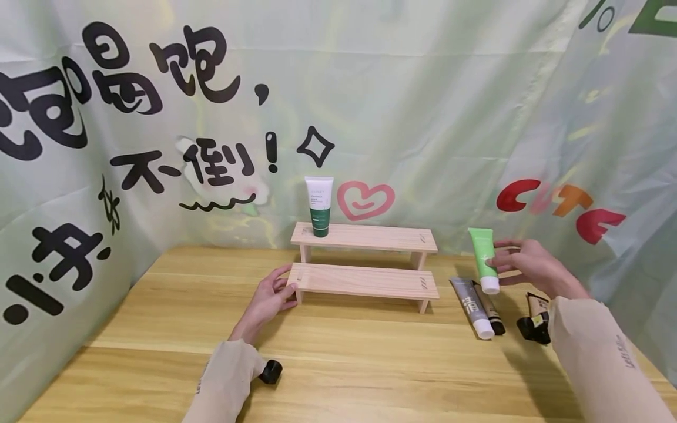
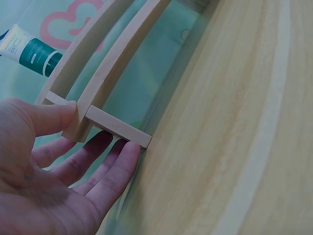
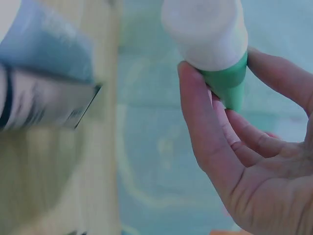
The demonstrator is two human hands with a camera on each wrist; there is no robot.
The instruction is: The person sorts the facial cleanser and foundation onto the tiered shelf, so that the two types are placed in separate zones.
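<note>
My left hand (image 1: 267,299) grips the left end of the lower step of a two-step wooden shelf (image 1: 365,279). In the left wrist view the thumb lies at the end of the board and the fingertips touch the leg (image 2: 118,126). On the right, my right hand (image 1: 534,267) pinches a light-green squeeze tube (image 1: 482,255), raised above the table with its white cap down. The right wrist view shows thumb and fingers on either side of this tube (image 3: 227,78), near the cap. On the upper step's left end, a white and dark-green squeeze tube (image 1: 319,205) stands on its cap.
Below the right hand, a grey tube with a white cap (image 1: 471,305) and a darker tube with a black cap (image 1: 491,310) lie side by side on the wooden table (image 1: 359,370). A beige tube (image 1: 537,304) lies near the right sleeve. A printed curtain (image 1: 449,117) hangs behind.
</note>
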